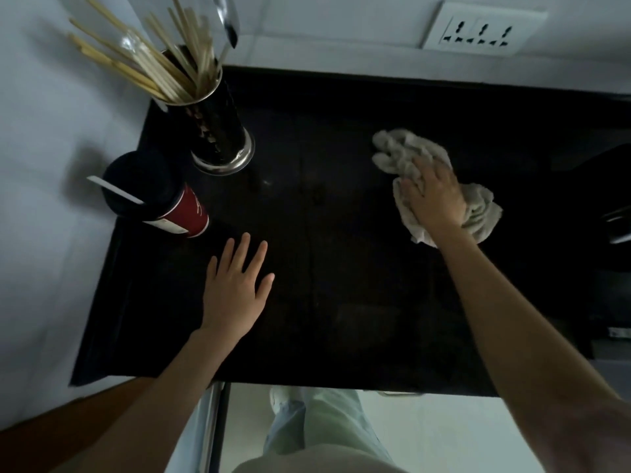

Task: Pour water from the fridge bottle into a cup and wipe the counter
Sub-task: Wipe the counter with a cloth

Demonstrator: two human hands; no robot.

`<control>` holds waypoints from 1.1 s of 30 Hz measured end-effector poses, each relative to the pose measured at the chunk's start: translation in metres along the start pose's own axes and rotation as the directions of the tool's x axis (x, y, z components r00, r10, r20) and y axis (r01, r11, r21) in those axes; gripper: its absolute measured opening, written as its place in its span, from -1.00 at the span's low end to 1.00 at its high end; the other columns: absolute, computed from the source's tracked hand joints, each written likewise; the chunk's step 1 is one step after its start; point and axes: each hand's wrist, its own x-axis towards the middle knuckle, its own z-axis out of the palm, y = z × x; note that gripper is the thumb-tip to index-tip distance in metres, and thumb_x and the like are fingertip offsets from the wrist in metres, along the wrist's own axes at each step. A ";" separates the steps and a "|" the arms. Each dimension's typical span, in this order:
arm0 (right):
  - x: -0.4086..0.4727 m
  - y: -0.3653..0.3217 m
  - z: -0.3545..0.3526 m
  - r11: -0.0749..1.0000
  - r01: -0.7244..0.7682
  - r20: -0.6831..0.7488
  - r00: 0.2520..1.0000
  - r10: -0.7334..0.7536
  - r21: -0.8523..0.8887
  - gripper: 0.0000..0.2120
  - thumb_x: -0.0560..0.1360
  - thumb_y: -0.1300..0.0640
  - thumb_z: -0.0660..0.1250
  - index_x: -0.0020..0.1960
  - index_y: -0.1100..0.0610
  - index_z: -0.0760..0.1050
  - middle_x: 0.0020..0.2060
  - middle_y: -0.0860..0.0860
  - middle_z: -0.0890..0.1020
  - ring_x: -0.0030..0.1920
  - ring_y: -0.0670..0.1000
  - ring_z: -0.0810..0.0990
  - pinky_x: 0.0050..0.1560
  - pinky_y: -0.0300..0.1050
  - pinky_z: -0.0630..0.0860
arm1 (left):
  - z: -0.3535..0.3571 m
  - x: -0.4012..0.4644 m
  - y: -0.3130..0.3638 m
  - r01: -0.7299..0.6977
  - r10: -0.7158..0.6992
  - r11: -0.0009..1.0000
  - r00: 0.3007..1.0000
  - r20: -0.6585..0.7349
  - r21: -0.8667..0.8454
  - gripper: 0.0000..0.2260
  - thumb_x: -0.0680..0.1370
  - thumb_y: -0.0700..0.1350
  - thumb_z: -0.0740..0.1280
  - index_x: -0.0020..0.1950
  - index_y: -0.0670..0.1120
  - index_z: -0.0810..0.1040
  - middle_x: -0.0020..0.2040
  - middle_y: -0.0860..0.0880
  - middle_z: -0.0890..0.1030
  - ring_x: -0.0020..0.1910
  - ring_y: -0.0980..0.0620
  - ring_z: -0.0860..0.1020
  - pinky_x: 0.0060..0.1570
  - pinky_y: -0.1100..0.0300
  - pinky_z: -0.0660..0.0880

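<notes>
The big black counter fills most of the view, and everything here is told by where it sits on that counter. The right hand lies flat on top of a crumpled grey cloth on the right part of the counter. Its fingers are close together and press down on the cloth, not wrapped around it. Bits of the cloth stick out past the fingertips toward the back wall and also out by the wrist. The left hand rests palm down on the bare counter, on the left part near the front edge. Its fingers are spread apart and hold nothing. Just beyond those fingertips, near the left edge of the counter, stands a red cup with a dark top. A white flat strip lies across that top. You cannot tell if there is water inside the cup. At the back left corner of the counter stands a tall dark metal holder with a shiny base. It is full of pale wooden chopsticks that fan out toward the wall. On the wall behind the back right of the counter is a white power socket. Below the front edge of the counter you can see the person's pale trousers and the light floor.
</notes>
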 end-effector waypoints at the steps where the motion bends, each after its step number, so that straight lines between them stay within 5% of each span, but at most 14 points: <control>1: -0.001 -0.014 0.001 0.999 -0.032 0.004 0.999 0.032 0.006 -0.52 0.59 -0.16 0.11 0.45 0.01 0.30 0.36 0.11 0.40 0.37 0.14 0.35 0.30 0.09 0.37 | -0.001 0.000 0.001 0.002 -0.002 1.000 1.000 0.002 0.004 -0.48 0.58 0.14 0.08 0.52 0.00 0.20 0.54 -0.13 0.16 0.52 -0.19 0.14 0.41 -0.21 0.20; 4: -0.056 -0.061 0.003 0.997 0.047 -0.027 0.999 -0.045 0.065 -0.54 0.56 -0.13 0.16 0.40 0.03 0.38 0.26 0.14 0.49 0.22 0.21 0.49 0.13 0.05 0.46 | -0.003 -0.001 0.003 0.012 -0.012 1.000 1.000 0.007 0.003 -0.48 0.58 0.11 0.13 0.52 -0.01 0.21 0.54 -0.14 0.16 0.52 -0.19 0.14 0.41 -0.21 0.19; 7: -0.140 -0.063 -0.003 0.973 0.208 0.025 0.977 -0.211 0.098 -0.55 0.56 -0.17 0.19 0.41 -0.04 0.39 0.36 0.05 0.45 0.37 0.08 0.41 0.24 -0.06 0.40 | -0.006 -0.001 0.007 0.022 -0.022 1.000 1.000 0.005 -0.015 -0.48 0.57 0.05 0.22 0.51 -0.04 0.24 0.54 -0.17 0.17 0.51 -0.22 0.15 0.39 -0.25 0.22; 9: -0.161 -0.036 -0.012 0.979 0.191 0.014 0.981 -0.193 0.073 -0.57 0.55 -0.16 0.22 0.36 -0.02 0.46 0.34 0.06 0.48 0.36 0.08 0.43 0.30 -0.09 0.34 | -0.009 -0.001 0.011 0.019 -0.019 1.000 1.000 0.005 -0.021 -0.47 0.57 0.02 0.26 0.51 -0.06 0.23 0.55 -0.17 0.15 0.51 -0.21 0.14 0.39 -0.24 0.22; 12: -0.119 0.009 -0.023 0.999 0.054 -0.044 0.998 -0.054 -0.006 -0.54 0.55 -0.16 0.14 0.35 0.03 0.45 0.29 0.12 0.50 0.31 0.16 0.46 0.30 0.00 0.30 | -0.013 -0.001 0.018 -0.003 0.003 1.000 1.000 0.020 -0.010 -0.46 0.57 0.02 0.25 0.52 -0.05 0.20 0.56 -0.15 0.12 0.52 -0.19 0.12 0.41 -0.22 0.20; 15: -0.070 0.002 -0.020 0.996 -0.085 -0.052 0.995 0.085 0.018 -0.45 0.53 -0.20 0.04 0.40 0.05 0.39 0.29 0.13 0.47 0.31 0.16 0.43 0.18 0.07 0.48 | -0.015 0.000 0.026 -0.011 0.011 1.000 0.999 0.047 0.006 -0.47 0.59 0.03 0.21 0.53 -0.03 0.18 0.56 -0.13 0.11 0.53 -0.17 0.10 0.43 -0.20 0.18; 22: -0.154 -0.008 -0.021 0.994 0.062 -0.029 0.998 -0.060 0.086 -0.55 0.57 -0.18 0.14 0.39 -0.04 0.41 0.36 0.03 0.45 0.41 0.05 0.36 0.23 -0.01 0.43 | -0.017 0.027 0.068 -0.163 0.164 0.987 0.986 0.015 -0.005 -0.48 0.58 0.06 0.21 0.51 -0.05 0.23 0.53 -0.16 0.20 0.50 -0.21 0.20 0.38 -0.24 0.25; 29: -0.006 0.065 -0.029 0.995 -0.068 0.030 0.997 0.066 0.079 -0.53 0.56 -0.19 0.14 0.43 -0.10 0.29 0.42 0.03 0.32 0.39 0.10 0.32 0.31 0.03 0.35 | 0.000 0.054 0.093 -0.184 0.179 0.979 0.982 0.060 0.084 -0.43 0.58 0.18 0.08 0.55 0.05 0.07 0.57 -0.09 0.05 0.54 -0.15 0.06 0.43 -0.21 0.14; 33: 0.015 0.005 -0.001 0.988 0.121 0.018 0.992 -0.124 0.093 -0.53 0.56 -0.12 0.24 0.42 0.00 0.36 0.36 0.13 0.42 0.36 0.17 0.37 0.27 0.10 0.41 | 0.004 0.052 0.091 -0.181 0.179 0.977 0.983 0.033 0.112 -0.44 0.56 0.18 0.06 0.54 0.03 0.14 0.56 -0.10 0.14 0.52 -0.17 0.13 0.39 -0.23 0.20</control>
